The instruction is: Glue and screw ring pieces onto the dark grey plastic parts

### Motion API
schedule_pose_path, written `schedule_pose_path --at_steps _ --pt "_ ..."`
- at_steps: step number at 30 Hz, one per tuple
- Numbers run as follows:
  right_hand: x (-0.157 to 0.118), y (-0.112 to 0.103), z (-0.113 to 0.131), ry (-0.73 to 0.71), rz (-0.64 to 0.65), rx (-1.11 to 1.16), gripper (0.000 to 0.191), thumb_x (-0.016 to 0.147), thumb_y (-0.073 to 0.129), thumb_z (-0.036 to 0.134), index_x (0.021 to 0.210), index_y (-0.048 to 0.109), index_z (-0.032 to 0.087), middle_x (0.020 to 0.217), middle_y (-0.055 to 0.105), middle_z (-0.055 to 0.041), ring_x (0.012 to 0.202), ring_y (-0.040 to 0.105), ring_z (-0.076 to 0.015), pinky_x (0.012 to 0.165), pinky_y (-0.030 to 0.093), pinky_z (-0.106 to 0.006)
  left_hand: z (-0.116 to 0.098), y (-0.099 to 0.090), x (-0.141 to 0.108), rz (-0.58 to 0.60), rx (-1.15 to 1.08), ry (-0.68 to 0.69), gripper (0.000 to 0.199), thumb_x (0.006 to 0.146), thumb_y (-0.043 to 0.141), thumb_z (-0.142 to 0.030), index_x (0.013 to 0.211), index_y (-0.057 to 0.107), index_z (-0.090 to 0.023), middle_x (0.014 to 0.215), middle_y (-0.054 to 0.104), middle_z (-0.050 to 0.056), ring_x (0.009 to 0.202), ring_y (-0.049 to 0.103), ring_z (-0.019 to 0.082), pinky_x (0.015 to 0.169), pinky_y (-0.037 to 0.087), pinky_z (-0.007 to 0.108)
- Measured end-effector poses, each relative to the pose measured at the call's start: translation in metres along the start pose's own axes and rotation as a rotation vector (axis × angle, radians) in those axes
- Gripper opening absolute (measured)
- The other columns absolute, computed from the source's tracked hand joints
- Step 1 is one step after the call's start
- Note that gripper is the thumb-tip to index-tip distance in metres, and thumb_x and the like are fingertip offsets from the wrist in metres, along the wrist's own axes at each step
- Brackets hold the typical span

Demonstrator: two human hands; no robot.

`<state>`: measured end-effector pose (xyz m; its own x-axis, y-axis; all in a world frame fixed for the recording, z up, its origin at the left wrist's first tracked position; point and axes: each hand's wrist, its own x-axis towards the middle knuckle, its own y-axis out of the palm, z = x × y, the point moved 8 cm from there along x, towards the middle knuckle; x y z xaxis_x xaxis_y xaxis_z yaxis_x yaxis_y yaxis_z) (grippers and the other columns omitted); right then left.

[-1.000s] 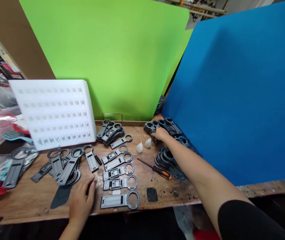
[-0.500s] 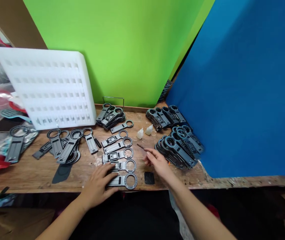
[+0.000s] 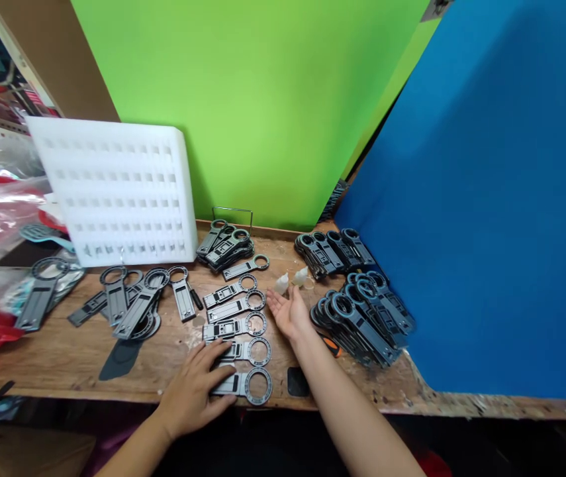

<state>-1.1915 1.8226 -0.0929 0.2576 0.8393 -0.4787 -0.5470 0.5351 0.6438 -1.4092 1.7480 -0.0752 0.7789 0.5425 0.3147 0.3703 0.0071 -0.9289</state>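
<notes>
Head view: my left hand lay spread over the two nearest ring-ended gray plates on the wooden bench. My right hand, palm showing, fingers loosely extended, was near small white bottles.

Green panel behind wooden workbench; blue panel right; brown board left.

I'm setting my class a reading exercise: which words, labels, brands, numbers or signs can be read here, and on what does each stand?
No text can be read in this picture.
Gray ringed parts by the left hand: fine marks on the rings, too small to read.
Clear bags at the far left: too blurred to tell.
Green board and blue board: no lettering shows.
</notes>
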Motion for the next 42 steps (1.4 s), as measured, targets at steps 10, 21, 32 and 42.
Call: schedule_pose_path --at_steps 10,21,32,42 --pt "-0.019 0.005 0.003 -0.073 0.027 -0.137 0.02 0.083 0.056 0.041 0.092 0.053 0.023 0.069 0.065 -0.001 0.054 0.058 -0.0111 0.041 0.043 -0.017 0.0 -0.001 0.004 0.048 -0.065 -0.043 0.036 0.078 0.056 -0.048 0.111 0.062 -0.033 0.139 0.046 0.007 0.125 0.043 0.033 0.1 0.037 0.058" --pt "-0.092 -0.037 -0.049 -0.05 0.061 -0.373 0.028 0.061 0.075 0.032 0.074 0.055 0.017 0.059 0.061 0.0031 0.044 0.042 -0.006 0.04 0.029 -0.017 0.001 0.004 0.008 0.118 -0.117 -0.036 0.044 0.08 0.055 -0.046 0.124 0.05 -0.043 0.145 0.037 0.003 0.129 0.037 0.031 0.102 0.031 0.059" --pt "-0.097 -0.029 -0.055 -0.239 0.123 -0.75 0.034 0.068 0.066 0.051 0.075 0.054 0.02 0.057 0.052 0.005 0.046 0.042 -0.0097 0.044 0.036 -0.022 0.002 0.004 0.007 0.119 -0.143 -0.064 0.039 0.078 0.058 -0.046 0.116 0.057 -0.041 0.144 0.038 0.003 0.132 0.034 0.031 0.104 0.028 0.059" --pt "-0.1 -0.027 -0.046 -0.447 0.106 -1.032 0.026 0.075 0.062 0.045 0.077 0.059 0.019 0.068 0.06 0.0006 0.063 0.053 -0.0151 0.062 0.043 -0.026 0.002 0.006 0.007 0.125 -0.137 -0.062 0.038 0.078 0.057 -0.047 0.115 0.059 -0.039 0.144 0.039 0.003 0.132 0.033 0.032 0.105 0.028 0.059"
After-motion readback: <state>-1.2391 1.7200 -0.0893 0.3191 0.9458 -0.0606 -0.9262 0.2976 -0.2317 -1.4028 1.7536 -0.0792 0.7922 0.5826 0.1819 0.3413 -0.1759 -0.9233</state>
